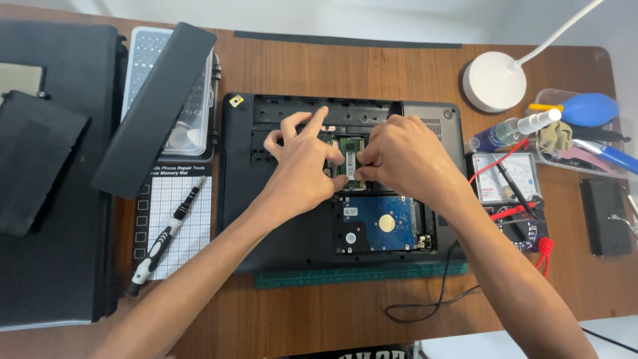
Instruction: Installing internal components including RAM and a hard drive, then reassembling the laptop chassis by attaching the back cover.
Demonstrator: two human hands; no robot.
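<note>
Green memory module (348,161) pinched by left hand (302,163) and right hand (399,156); uneven force could bend it or damage the slot.

Both forearms converge, left hand (302,163) and right hand (399,156) fingers seemingly pinching inward, thumbs hidden

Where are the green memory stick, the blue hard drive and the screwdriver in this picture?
Memory stick (348,159), head view: on the green board showing between the two hands.
Hard drive (380,224), head view: on its blue label, near the round silver centre.
Screwdriver (159,242), head view: on the black and white handle.
</note>
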